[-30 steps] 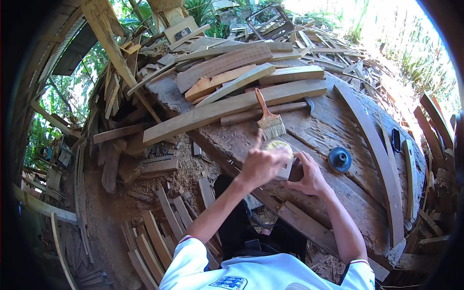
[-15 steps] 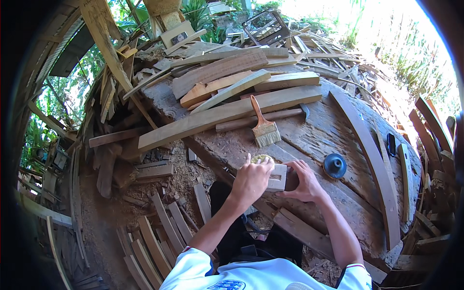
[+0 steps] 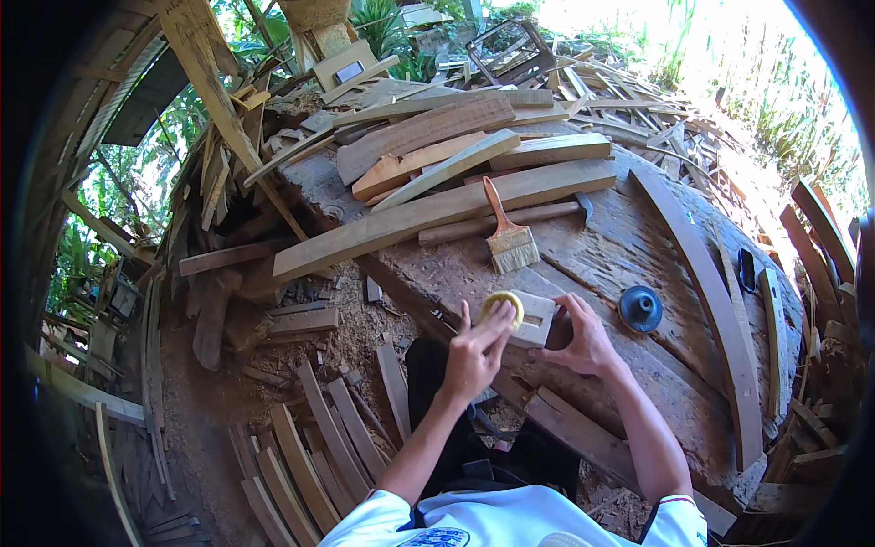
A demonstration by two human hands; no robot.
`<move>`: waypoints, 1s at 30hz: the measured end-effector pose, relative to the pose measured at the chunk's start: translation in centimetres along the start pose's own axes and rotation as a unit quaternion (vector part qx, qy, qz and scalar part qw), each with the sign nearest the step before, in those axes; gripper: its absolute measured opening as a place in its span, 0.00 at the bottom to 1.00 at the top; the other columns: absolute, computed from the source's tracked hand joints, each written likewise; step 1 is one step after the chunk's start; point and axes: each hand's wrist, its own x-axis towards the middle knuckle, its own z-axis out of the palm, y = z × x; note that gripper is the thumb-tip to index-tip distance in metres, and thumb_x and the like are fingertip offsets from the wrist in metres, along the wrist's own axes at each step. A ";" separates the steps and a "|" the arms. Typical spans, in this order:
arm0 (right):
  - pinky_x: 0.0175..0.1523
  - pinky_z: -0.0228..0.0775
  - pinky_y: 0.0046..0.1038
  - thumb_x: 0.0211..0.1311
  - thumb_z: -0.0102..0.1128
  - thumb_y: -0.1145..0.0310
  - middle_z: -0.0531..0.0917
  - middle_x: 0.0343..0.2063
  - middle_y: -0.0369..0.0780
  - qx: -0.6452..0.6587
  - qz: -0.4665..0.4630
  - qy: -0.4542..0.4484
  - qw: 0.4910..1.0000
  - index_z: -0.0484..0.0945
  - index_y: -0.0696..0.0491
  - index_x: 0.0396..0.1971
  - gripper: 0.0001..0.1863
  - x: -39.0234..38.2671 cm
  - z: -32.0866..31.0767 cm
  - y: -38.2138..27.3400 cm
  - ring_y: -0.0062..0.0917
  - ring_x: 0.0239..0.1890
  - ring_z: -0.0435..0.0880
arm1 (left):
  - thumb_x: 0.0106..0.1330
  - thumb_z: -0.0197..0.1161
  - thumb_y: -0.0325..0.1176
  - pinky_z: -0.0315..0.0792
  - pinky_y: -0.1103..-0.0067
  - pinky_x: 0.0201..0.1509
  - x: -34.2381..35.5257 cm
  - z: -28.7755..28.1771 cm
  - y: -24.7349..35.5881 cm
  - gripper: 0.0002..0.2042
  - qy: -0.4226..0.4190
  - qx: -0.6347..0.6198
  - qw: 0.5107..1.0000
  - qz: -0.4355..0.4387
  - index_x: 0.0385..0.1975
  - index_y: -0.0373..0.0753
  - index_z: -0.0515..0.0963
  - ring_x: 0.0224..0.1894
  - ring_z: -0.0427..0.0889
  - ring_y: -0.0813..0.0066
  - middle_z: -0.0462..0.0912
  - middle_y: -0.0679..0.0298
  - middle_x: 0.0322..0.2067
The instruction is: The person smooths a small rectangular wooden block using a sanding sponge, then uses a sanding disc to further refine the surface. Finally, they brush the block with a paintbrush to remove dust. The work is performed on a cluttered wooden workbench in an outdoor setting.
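A pale wooden block (image 3: 536, 323) with a rectangular slot in its face is held above the workbench. The fingers and thumb of my right hand (image 3: 588, 341) clasp its right end. My left hand (image 3: 480, 348) presses a round yellow pad, which looks like a sanding disc (image 3: 499, 298), against the block's left end. The fingertips lie over the disc and hide part of it, while the index finger sticks up apart from the others. Just beyond the block rests a wide paintbrush (image 3: 512, 248) with a wooden handle.
Behind the brush lies a wooden-handled tool with a curved metal head (image 3: 586, 211), below stacked boards (image 3: 447, 217). A dark blue round rubber-like piece (image 3: 640, 310) sits right of my right hand. A long curved plank (image 3: 706, 292) spans the bench (image 3: 602, 264). Wood strips (image 3: 305, 465) stand at lower left.
My left hand has slid down and left across the block's end, leaving more of the yellow disc showing. The block has tilted slightly in my right hand. The whole view has shifted a little.
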 end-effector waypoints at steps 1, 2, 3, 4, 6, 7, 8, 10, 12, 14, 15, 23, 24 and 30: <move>0.63 0.73 0.43 0.41 0.87 0.49 0.80 0.52 0.46 0.000 -0.009 -0.005 1.000 0.74 0.54 0.61 0.47 -0.1 -0.1 0.2 0.44 0.56 0.81 | 0.79 0.62 0.33 0.48 0.48 0.85 -0.8 0.2 0.6 0.16 0.000 0.009 1.000 0.021 0.63 0.41 0.84 0.67 0.82 0.59 0.85 0.57 0.61; 0.63 0.73 0.43 0.41 0.87 0.49 0.80 0.52 0.47 -0.001 -0.018 -0.011 1.000 0.74 0.54 0.61 0.47 -0.1 -0.2 0.4 0.45 0.56 0.81 | 0.79 0.62 0.32 0.49 0.48 0.84 -1.1 0.1 0.4 0.16 0.006 -0.005 1.000 0.015 0.62 0.40 0.84 0.66 0.83 0.59 0.85 0.57 0.61; 0.64 0.73 0.43 0.41 0.87 0.49 0.80 0.52 0.47 -0.007 -0.017 -0.005 1.000 0.74 0.54 0.61 0.47 -0.1 0.0 0.4 0.45 0.57 0.81 | 0.78 0.62 0.31 0.50 0.48 0.84 -1.7 -0.1 0.1 0.15 0.011 -0.017 1.000 0.006 0.62 0.40 0.85 0.65 0.83 0.59 0.85 0.56 0.61; 0.64 0.73 0.43 0.41 0.87 0.49 0.80 0.53 0.47 -0.013 -0.017 0.001 1.000 0.74 0.54 0.61 0.47 -0.1 0.1 0.4 0.45 0.57 0.81 | 0.78 0.63 0.30 0.50 0.48 0.84 -2.0 -0.3 -0.2 0.15 0.017 -0.028 0.999 -0.003 0.61 0.40 0.85 0.65 0.84 0.59 0.85 0.56 0.61; 0.64 0.72 0.43 0.41 0.87 0.49 0.80 0.53 0.47 -0.012 -0.006 0.000 1.000 0.73 0.53 0.61 0.48 -0.1 0.3 0.4 0.44 0.57 0.81 | 0.77 0.64 0.28 0.50 0.47 0.84 -1.5 -0.4 -0.8 0.15 0.025 -0.014 1.000 -0.003 0.61 0.41 0.85 0.64 0.85 0.61 0.86 0.58 0.61; 0.64 0.72 0.43 0.40 0.88 0.48 0.80 0.53 0.47 -0.005 0.004 -0.007 1.000 0.73 0.53 0.61 0.49 -0.1 0.3 0.4 0.44 0.56 0.81 | 0.77 0.64 0.29 0.50 0.47 0.84 -1.5 -0.6 -0.6 0.15 0.014 -0.010 1.000 0.010 0.61 0.42 0.85 0.64 0.85 0.61 0.86 0.59 0.61; 0.64 0.72 0.43 0.40 0.88 0.48 0.80 0.52 0.47 0.003 0.014 -0.014 1.000 0.73 0.53 0.62 0.49 0.0 0.2 0.4 0.44 0.56 0.81 | 0.77 0.64 0.29 0.49 0.46 0.84 -1.5 -0.8 -0.2 0.15 0.002 -0.006 1.000 0.023 0.60 0.42 0.85 0.65 0.85 0.62 0.86 0.60 0.61; 0.63 0.73 0.43 0.41 0.87 0.49 0.80 0.51 0.47 -0.009 -0.003 -0.001 1.000 0.73 0.55 0.61 0.49 -0.2 0.4 1.0 0.43 0.55 0.81 | 0.77 0.64 0.32 0.44 0.45 0.85 -1.3 -0.6 0.8 0.15 -0.041 0.029 0.995 0.087 0.60 0.45 0.86 0.66 0.83 0.64 0.86 0.63 0.61; 0.62 0.74 0.43 0.42 0.87 0.49 0.80 0.50 0.47 -0.006 0.001 0.009 1.000 0.73 0.56 0.61 0.49 0.0 0.7 1.0 0.43 0.54 0.81 | 0.78 0.64 0.34 0.41 0.44 0.86 -0.8 -0.2 0.0 0.15 -0.080 0.068 0.990 0.100 0.60 0.46 0.86 0.67 0.83 0.65 0.86 0.64 0.61; 0.60 0.75 0.42 0.42 0.87 0.48 0.80 0.49 0.47 0.005 0.030 0.019 0.999 0.72 0.58 0.62 0.50 0.1 0.4 0.4 0.42 0.53 0.82 | 0.78 0.64 0.36 0.40 0.42 0.85 0.6 -0.3 -0.9 0.15 -0.046 0.081 0.993 0.069 0.60 0.49 0.86 0.67 0.83 0.69 0.86 0.68 0.61; 0.60 0.75 0.42 0.42 0.87 0.48 0.79 0.49 0.47 0.001 0.027 0.017 0.999 0.71 0.59 0.62 0.50 0.1 0.5 0.5 0.41 0.53 0.82 | 0.78 0.64 0.37 0.40 0.42 0.85 1.1 -0.4 -1.1 0.15 -0.039 0.090 0.993 0.060 0.60 0.50 0.86 0.67 0.83 0.70 0.86 0.68 0.61; 0.59 0.76 0.43 0.43 0.87 0.48 0.79 0.50 0.47 -0.001 0.023 0.012 1.000 0.71 0.59 0.61 0.49 0.0 0.3 0.3 0.42 0.52 0.83 | 0.78 0.63 0.38 0.36 0.40 0.85 2.7 -0.5 -0.7 0.14 -0.074 0.105 0.988 0.084 0.59 0.50 0.87 0.65 0.84 0.71 0.88 0.68 0.59; 0.59 0.76 0.43 0.43 0.87 0.48 0.79 0.50 0.47 -0.003 0.020 0.011 1.000 0.71 0.59 0.61 0.49 0.0 0.3 0.4 0.43 0.53 0.83 | 0.78 0.63 0.38 0.36 0.40 0.85 3.6 -0.7 -1.2 0.14 -0.051 0.118 0.990 0.056 0.59 0.51 0.87 0.65 0.84 0.72 0.88 0.68 0.59; 0.60 0.75 0.44 0.43 0.86 0.47 0.79 0.50 0.48 0.026 0.004 0.000 1.000 0.71 0.58 0.61 0.50 0.0 0.5 1.5 0.46 0.54 0.81 | 0.75 0.66 0.36 0.39 0.37 0.84 1.0 1.1 2.5 0.11 -0.130 0.074 0.976 0.158 0.53 0.54 0.89 0.63 0.86 0.74 0.89 0.69 0.58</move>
